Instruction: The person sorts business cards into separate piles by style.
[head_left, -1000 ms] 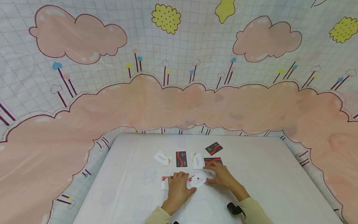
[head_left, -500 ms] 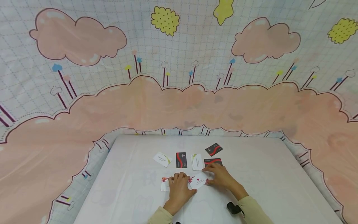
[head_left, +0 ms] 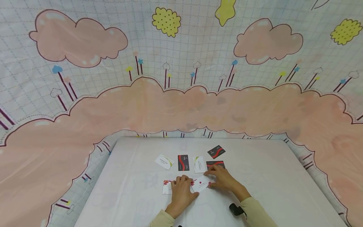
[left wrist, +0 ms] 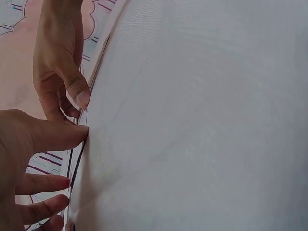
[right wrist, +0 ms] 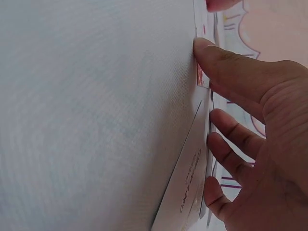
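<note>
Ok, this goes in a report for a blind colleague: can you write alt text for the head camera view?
Two hands rest on small cards on a white table: the left hand covers a white card with red marks, the right hand touches a white card with a red dot. Five more cards, white and black, lie beyond them, before a cloud-patterned backdrop.
</note>
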Motion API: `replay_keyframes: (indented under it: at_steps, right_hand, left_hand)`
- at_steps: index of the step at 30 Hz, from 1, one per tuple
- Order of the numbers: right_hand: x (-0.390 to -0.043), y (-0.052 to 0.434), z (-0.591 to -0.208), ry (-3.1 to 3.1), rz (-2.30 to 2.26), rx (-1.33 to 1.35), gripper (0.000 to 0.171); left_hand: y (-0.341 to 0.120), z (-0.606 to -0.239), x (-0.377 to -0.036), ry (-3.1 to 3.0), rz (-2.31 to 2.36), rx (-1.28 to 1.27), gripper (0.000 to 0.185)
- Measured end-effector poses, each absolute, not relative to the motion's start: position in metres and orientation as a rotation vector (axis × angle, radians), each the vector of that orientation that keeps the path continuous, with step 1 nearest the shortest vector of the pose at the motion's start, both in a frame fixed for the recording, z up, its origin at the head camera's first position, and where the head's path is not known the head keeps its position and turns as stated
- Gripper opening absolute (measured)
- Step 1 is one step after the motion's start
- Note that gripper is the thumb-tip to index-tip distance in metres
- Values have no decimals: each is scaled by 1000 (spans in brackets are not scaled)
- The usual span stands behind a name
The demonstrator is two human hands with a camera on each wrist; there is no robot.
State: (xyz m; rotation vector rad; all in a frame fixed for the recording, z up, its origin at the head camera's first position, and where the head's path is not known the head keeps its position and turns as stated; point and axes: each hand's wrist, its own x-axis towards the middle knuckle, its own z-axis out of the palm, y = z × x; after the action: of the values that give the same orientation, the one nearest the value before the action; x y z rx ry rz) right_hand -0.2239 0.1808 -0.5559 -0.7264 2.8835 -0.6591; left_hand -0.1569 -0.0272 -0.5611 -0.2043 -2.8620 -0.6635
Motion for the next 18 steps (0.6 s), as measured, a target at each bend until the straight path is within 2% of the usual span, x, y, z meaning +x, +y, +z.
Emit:
replay_keyframes:
  at_steps: [11, 18]
  right_hand:
    - [-221, 180, -555, 2881, -693, -740, 44]
    - [-218, 183, -555, 2923, -640, -766, 56]
  left_hand:
    - [-25, -560, -157, -2851, -633, -250, 58]
    - [-28, -558, -157, -2770, -617, -304, 56]
